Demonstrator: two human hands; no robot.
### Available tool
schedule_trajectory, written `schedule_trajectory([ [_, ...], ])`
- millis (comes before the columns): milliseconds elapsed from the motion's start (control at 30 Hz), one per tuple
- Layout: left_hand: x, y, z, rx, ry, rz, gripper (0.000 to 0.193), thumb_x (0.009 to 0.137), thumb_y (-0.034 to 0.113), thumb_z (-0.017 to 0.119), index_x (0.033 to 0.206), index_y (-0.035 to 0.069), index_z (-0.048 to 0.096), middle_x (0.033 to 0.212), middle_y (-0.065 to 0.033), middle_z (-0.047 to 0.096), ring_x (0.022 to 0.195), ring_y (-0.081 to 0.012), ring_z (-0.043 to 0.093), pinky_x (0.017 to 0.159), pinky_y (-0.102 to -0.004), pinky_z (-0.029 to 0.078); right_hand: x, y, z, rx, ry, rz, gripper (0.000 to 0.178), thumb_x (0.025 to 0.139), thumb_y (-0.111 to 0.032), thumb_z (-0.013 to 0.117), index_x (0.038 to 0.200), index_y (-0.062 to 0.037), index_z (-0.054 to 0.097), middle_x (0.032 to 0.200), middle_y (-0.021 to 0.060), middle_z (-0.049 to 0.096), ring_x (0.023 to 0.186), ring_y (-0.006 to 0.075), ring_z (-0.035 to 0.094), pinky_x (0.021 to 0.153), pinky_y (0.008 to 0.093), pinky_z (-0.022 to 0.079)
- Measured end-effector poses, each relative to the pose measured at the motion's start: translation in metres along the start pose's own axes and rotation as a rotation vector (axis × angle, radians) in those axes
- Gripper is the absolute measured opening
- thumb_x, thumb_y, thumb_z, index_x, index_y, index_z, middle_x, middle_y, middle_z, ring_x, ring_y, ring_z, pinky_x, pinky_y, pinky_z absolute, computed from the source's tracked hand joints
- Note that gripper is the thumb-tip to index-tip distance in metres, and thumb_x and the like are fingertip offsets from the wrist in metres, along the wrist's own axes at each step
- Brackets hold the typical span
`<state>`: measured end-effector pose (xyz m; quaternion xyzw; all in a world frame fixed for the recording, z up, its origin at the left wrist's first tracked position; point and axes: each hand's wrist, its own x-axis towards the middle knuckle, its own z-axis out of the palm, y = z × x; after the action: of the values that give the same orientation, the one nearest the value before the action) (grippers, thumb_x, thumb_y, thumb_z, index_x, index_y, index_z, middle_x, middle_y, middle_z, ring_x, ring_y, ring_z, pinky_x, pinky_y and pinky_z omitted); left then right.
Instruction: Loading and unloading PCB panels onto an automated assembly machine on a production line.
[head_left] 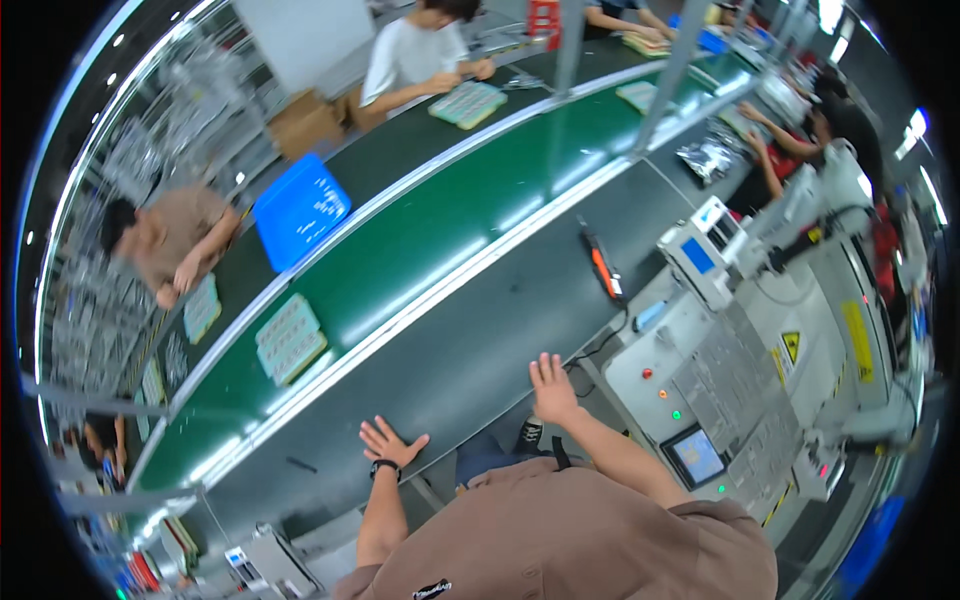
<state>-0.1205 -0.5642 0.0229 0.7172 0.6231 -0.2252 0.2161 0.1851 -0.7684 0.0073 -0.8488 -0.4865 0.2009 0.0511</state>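
My left hand [394, 446] lies on the dark work surface [440, 350] near its front edge, fingers spread and holding nothing. A dark band circles that wrist. Farther right, my right hand [551, 388] rests at the same edge, palm down, its fingers stretched out and nothing in them. A small dark rod-like piece [301, 465] lies to the left of my left hand. Beyond my right hand lies an orange and black powered screwdriver [603, 268] with a cord. A pale green panel [290, 340] with rows of pale parts sits on the green conveyor belt [400, 205].
A machine with a touch screen [696, 455], lit buttons and a metal fixture plate [730, 385] stands at my right. A metal rail [400, 350] separates bench and belt. Across it, people handle similar panels beside a blue tray [298, 212]. A silvery bag [712, 152] lies at far right.
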Motion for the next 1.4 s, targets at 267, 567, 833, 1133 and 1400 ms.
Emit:
schedule_trajectory([
  [267, 0.001, 0.015, -0.013, 0.12, -0.119, -0.054, 0.136, 0.055, 0.079, 0.061, 0.142, 0.01, -0.02, 0.146, -0.0215, -0.025, 0.136, -0.0368, -0.021, 0.107, -0.0576, 0.004, 0.001, 0.004, -0.008, 0.0, -0.069, 0.05, 0.078, 0.075, -0.017, 0.054, 0.143, -0.0028, 0.017, 0.15, 0.0217, 0.008, 0.137, 0.0427, 0.008, 0.108, 0.0447, 0.023],
  [567, 0.013, 0.008, -0.004, 0.133, -0.097, -0.045, 0.137, 0.056, 0.077, 0.063, 0.141, 0.011, -0.021, 0.145, -0.022, -0.026, 0.136, -0.0374, -0.02, 0.107, -0.0576, 0.006, 0.005, 0.013, -0.017, 0.117, -0.178, 0.039, 0.08, 0.073, -0.019, 0.058, 0.143, -0.0074, 0.02, 0.151, 0.019, 0.006, 0.138, 0.0408, 0.007, 0.103, 0.0459, 0.034],
  [833, 0.014, 0.003, -0.004, 0.163, -0.095, -0.064, 0.139, 0.052, 0.081, 0.061, 0.141, 0.011, -0.021, 0.144, -0.0215, -0.028, 0.136, -0.0383, -0.019, 0.109, -0.056, 0.007, 0.005, 0.012, -0.023, 0.169, -0.259, 0.035, 0.079, 0.076, -0.013, 0.051, 0.145, -0.0087, 0.014, 0.152, 0.0159, -0.002, 0.139, 0.0388, 0.001, 0.104, 0.0471, 0.033],
  [1133, 0.012, 0.004, -0.006, 0.19, -0.088, -0.026, 0.14, 0.052, 0.085, 0.055, 0.141, 0.006, -0.019, 0.143, -0.0284, -0.026, 0.134, -0.0447, -0.017, 0.11, -0.0513, -0.001, 0.002, 0.013, -0.026, 0.214, -0.258, 0.038, 0.078, 0.076, -0.011, 0.049, 0.145, -0.0096, 0.013, 0.152, 0.0144, -0.003, 0.139, 0.0371, -0.001, 0.105, 0.045, 0.031],
  [1400, 0.01, 0.006, -0.008, 0.186, -0.091, -0.049, 0.14, 0.052, 0.082, 0.059, 0.141, 0.007, -0.018, 0.144, -0.026, -0.025, 0.135, -0.0422, -0.016, 0.111, -0.0493, 0.0, 0.003, 0.011, -0.024, 0.215, -0.249, 0.046, 0.078, 0.076, -0.01, 0.049, 0.145, -0.0087, 0.013, 0.152, 0.015, -0.003, 0.139, 0.0378, -0.001, 0.106, 0.0449, 0.031],
])
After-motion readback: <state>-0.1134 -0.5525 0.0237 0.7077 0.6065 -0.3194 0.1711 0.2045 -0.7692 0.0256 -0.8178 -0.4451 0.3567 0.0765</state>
